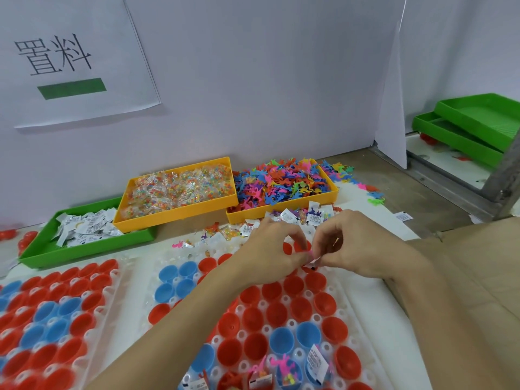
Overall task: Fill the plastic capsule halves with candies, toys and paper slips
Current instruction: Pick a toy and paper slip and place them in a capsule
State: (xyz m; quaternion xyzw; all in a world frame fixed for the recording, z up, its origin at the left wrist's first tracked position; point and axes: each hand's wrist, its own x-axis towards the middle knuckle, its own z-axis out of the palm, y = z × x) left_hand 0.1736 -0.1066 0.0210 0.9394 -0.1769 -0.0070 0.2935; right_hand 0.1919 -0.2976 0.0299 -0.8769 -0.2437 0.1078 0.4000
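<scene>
Both hands meet fingertip to fingertip above the far rows of the white capsule rack. The left hand and right hand together pinch a small paper slip just over a red capsule half. Beyond the rack, the desk carries a yellow candy tray, a yellow toy tray and a green slip tray against a pale partition wall.
</scene>
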